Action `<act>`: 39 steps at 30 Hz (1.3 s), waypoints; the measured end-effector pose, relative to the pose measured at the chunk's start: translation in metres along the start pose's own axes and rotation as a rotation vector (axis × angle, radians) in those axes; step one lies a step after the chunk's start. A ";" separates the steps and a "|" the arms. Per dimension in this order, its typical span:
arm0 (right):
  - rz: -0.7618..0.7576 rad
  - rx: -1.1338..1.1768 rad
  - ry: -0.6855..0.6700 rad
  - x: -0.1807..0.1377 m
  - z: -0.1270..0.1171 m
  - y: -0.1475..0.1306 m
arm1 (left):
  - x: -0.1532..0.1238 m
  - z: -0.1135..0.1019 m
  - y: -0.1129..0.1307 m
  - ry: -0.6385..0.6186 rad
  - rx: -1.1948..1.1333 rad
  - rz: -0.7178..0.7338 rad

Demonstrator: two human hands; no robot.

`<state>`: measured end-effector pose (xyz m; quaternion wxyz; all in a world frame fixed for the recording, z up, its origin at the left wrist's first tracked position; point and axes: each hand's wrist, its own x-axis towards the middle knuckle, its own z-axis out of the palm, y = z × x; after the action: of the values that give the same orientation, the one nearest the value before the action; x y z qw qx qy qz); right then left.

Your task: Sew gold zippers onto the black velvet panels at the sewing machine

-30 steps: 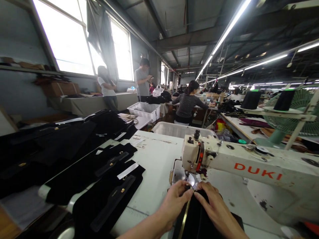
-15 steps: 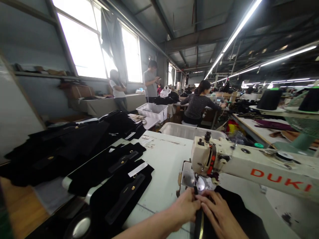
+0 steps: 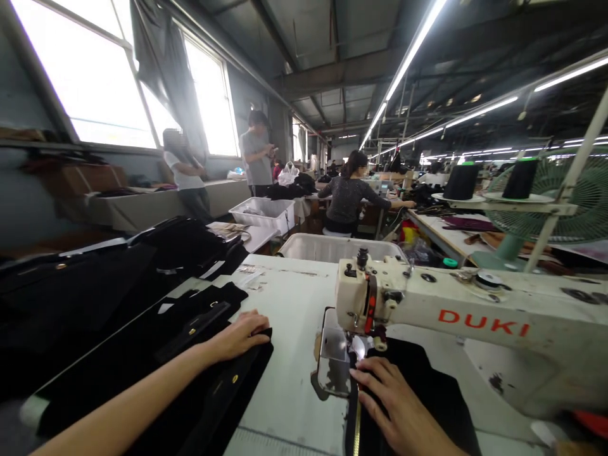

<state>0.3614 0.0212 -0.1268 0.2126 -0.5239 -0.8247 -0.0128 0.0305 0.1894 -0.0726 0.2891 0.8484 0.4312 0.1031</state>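
My right hand (image 3: 387, 399) lies flat, fingers stretched, on a black fabric piece (image 3: 427, 399) with a gold zipper strip (image 3: 356, 430), just in front of the needle of the white DUKI sewing machine (image 3: 475, 320). My left hand (image 3: 240, 334) has reached out to the left and rests with fingers curled on the top piece of a stack of black fabric pieces (image 3: 190, 354) with small gold studs. Whether it grips that piece is unclear.
More black pieces (image 3: 85, 291) are piled along the table's left side. A white bin (image 3: 327, 247) stands behind the machine, thread cones (image 3: 463, 180) and a green fan (image 3: 565, 202) at right. A seated person (image 3: 349, 196) and two standing people work farther back.
My left hand has left the needle area and moved left onto the stack of black pieces. My right hand stays on the fabric under the machine.
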 end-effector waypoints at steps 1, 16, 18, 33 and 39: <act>-0.008 -0.004 -0.001 0.001 -0.001 -0.002 | 0.007 0.012 0.008 0.007 -0.035 -0.006; -0.395 -0.397 0.302 0.002 0.022 0.017 | -0.007 0.116 0.104 -0.041 0.171 0.320; -0.415 -0.405 0.339 0.005 0.019 0.014 | -0.008 0.117 0.099 -0.027 0.221 0.367; -0.340 -0.333 0.228 0.005 0.022 0.017 | 0.003 0.097 0.113 -0.085 0.171 0.381; -0.268 -0.246 0.108 0.008 0.020 0.021 | 0.007 0.097 0.109 -0.046 0.184 0.420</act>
<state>0.3697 0.0428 -0.1465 0.1873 -0.4298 -0.8668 -0.1697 0.1491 0.1061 -0.0889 0.1924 0.9445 0.2462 0.1016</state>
